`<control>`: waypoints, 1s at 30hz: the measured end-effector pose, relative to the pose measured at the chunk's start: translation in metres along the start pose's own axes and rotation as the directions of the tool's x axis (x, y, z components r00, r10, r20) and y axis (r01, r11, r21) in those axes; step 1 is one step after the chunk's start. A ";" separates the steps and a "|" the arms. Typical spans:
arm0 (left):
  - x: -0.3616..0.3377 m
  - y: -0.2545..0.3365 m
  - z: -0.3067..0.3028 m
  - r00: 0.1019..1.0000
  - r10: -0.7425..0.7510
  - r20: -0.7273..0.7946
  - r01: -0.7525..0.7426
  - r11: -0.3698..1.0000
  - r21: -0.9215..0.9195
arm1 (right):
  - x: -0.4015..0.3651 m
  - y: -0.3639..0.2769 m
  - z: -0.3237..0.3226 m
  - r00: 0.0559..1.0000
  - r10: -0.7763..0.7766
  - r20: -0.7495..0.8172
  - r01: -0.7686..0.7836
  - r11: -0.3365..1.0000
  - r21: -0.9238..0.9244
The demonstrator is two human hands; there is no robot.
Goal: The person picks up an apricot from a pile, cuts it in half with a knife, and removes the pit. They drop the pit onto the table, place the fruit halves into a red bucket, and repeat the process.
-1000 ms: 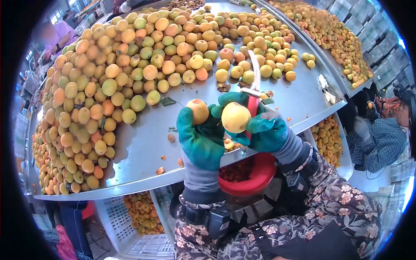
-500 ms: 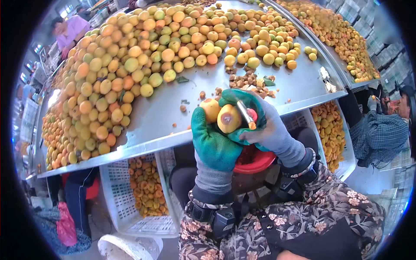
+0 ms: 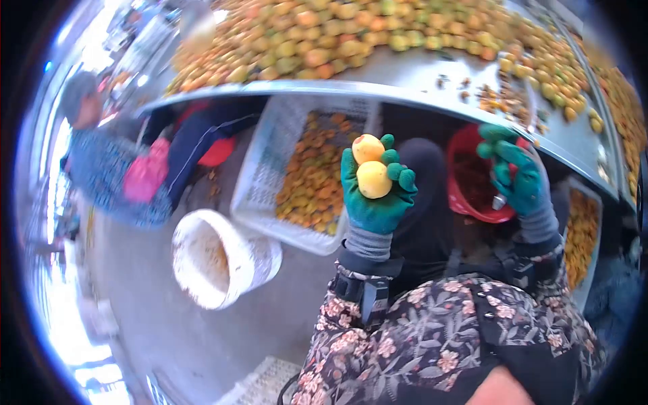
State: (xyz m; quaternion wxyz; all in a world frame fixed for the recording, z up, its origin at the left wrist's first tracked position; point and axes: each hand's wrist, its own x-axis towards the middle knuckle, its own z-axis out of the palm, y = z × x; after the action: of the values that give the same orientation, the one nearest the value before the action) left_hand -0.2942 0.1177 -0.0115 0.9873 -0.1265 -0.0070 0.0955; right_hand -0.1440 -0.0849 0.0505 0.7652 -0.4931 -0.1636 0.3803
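Two yellow-orange fruits (image 3: pixel 372 179) rest in the upturned palm of my left hand (image 3: pixel 376 196), with its green-gloved fingers curled beside them. Over the red bucket (image 3: pixel 464 208), at its right side, my right hand (image 3: pixel 516 165) has its gloved fingers bent round a small tool (image 3: pixel 499 201); its metal end shows below the fingers and a bit of its red handle above. Left of my left hand stands a white crate (image 3: pixel 260 169) holding cut fruit (image 3: pixel 312 179).
A metal table (image 3: pixel 432 71) heaped with fruit runs across the top. On the floor at left a white bucket (image 3: pixel 260 260) leans. A co-worker (image 3: pixel 115 158) sits at the far left. Another crate of cut fruit (image 3: pixel 582 233) is at the right.
The view has swung left and down. My hands have parted; the left has moved off with two fruits toward the crate, while the right, with the tool, is over the red bucket.
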 end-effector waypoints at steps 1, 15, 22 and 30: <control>-0.016 0.014 -0.001 0.995 0.098 -0.031 -0.098 0.995 0.010 | -0.003 0.006 -0.004 0.999 0.035 0.001 -0.035 0.999 0.002; -0.205 0.134 0.015 -0.254 0.918 0.303 -0.538 -0.395 0.745 | -0.004 0.066 -0.049 0.968 0.252 -0.008 -0.249 0.962 0.107; -0.086 0.032 0.044 0.414 0.704 0.577 -0.466 -0.381 0.799 | -0.020 0.032 -0.002 0.987 0.162 0.005 -0.162 0.987 -0.009; -0.036 -0.049 0.042 0.756 0.496 0.427 -0.463 -0.057 0.885 | -0.049 0.000 0.031 0.990 -0.114 0.077 0.130 0.961 -0.244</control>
State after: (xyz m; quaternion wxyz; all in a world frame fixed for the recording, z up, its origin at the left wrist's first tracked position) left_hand -0.3221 0.0752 0.0418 0.7252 0.5391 0.1131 0.4130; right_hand -0.1959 -0.1018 0.0708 0.7138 -0.5620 -0.2639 0.3241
